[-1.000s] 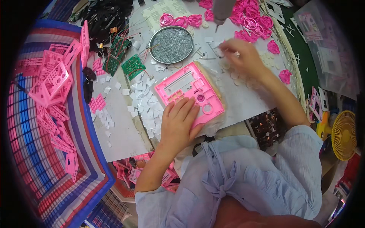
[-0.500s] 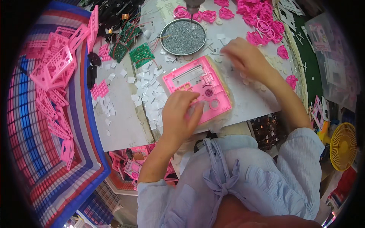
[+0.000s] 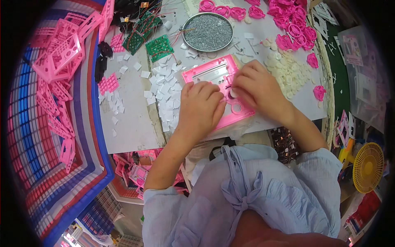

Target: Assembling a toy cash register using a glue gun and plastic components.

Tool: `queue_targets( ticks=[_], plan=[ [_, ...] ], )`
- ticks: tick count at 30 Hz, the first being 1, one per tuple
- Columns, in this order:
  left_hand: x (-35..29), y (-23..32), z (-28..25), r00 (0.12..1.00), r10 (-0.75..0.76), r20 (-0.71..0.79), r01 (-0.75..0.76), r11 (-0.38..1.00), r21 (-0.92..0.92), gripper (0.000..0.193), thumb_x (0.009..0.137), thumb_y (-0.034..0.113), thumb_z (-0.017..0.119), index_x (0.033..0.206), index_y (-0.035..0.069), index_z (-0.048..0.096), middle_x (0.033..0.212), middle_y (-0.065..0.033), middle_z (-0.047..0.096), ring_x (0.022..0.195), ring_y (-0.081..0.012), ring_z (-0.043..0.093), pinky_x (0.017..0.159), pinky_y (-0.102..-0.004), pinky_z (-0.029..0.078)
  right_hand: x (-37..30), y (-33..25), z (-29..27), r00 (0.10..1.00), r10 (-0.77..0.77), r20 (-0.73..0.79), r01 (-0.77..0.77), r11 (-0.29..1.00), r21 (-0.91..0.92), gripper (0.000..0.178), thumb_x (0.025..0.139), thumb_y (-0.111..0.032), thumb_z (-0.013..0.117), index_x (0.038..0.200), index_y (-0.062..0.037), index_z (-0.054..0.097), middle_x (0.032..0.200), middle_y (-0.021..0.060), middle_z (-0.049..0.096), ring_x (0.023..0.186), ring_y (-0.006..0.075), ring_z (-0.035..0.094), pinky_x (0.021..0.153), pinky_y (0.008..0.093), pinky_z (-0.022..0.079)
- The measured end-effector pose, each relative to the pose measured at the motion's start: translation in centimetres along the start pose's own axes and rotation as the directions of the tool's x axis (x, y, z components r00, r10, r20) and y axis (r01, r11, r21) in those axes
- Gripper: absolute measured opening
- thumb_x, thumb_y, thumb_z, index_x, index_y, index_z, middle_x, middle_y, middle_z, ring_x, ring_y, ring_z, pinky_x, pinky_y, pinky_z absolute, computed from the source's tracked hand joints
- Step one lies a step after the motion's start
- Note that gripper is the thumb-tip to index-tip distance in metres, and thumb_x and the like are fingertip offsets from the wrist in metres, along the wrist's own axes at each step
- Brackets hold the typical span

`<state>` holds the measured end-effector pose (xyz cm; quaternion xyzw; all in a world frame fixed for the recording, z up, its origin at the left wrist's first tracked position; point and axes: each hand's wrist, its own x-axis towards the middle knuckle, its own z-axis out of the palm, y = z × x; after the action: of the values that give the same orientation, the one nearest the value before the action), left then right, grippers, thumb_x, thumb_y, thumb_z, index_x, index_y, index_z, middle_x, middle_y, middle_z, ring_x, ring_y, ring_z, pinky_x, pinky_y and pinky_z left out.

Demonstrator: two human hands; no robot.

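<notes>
A pink plastic casing (image 3: 228, 120) with a rectangular window and round openings lies on a padded support at the table's front edge. My left hand (image 3: 200, 105) is bent over its left side, fingers curled against it. Over the right half of the casing, my right hand (image 3: 260, 85) is closed, with a small cream disc (image 3: 233, 93) at its fingertips, right by a round opening. My fingers cover part of the casing's middle. A pile of similar cream discs (image 3: 289, 74) lies to the right of this hand.
A round dish of small metal screws (image 3: 207, 33) stands behind the casing. White square pieces (image 3: 164, 88) and green circuit boards (image 3: 159, 47) lie left. Pink ring-shaped parts (image 3: 294, 31) are heaped at the back right. A striped container with pink frames (image 3: 61, 61) flanks the table; a yellow fan (image 3: 368, 168) is at right.
My right hand has come left and down from beside the dish onto the casing, with a cream disc at its fingertips. The tool tip above the dish has left the view, which has shifted slightly.
</notes>
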<state>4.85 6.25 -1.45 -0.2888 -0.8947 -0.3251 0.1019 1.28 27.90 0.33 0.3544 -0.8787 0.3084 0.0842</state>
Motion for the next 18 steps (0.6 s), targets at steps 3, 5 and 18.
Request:
queue_targets(
  ticks=[3,5,18],
  plan=[
    [-0.8,-0.2,0.7,0.998,-0.04,0.049,0.038,0.998,0.049,0.02,0.079,0.015,0.071,0.098,0.008,0.066,0.107,-0.0061,0.062,0.108,-0.027,0.057,0.101,-0.0495,0.035,-0.3,0.2,1.6,1.0,-0.017,0.026,0.018,0.997,-0.069,0.019,0.075,-0.008,0.075,0.089,-0.0027,0.065,0.103,0.0076,0.061,0.104,0.0302,0.055,0.082,0.0389,0.052],
    [-1.0,-0.3,0.9,0.998,-0.05,0.044,0.049,0.998,0.028,0.022,0.078,0.015,0.072,0.098,0.008,0.066,0.108,-0.0063,0.062,0.109,-0.027,0.056,0.102,-0.05,0.034,-0.2,0.2,2.2,1.0,-0.016,0.02,0.018,0.993,-0.118,0.02,0.074,-0.008,0.074,0.09,-0.0018,0.065,0.105,0.0089,0.06,0.105,0.0314,0.054,0.084,0.0402,0.052],
    [-0.7,-0.5,0.4,0.999,-0.039,-0.01,0.039,0.999,-0.016,0.021,0.079,0.013,0.071,0.099,0.007,0.066,0.106,-0.0065,0.062,0.105,-0.0287,0.057,0.097,-0.0467,0.039,0.0,-0.7,2.8,0.989,0.083,0.126,-0.043,0.957,-0.288,0.02,0.077,-0.01,0.064,0.095,0.0006,0.065,0.11,0.0101,0.059,0.11,0.0307,0.052,0.085,0.0395,0.048]
  ],
)
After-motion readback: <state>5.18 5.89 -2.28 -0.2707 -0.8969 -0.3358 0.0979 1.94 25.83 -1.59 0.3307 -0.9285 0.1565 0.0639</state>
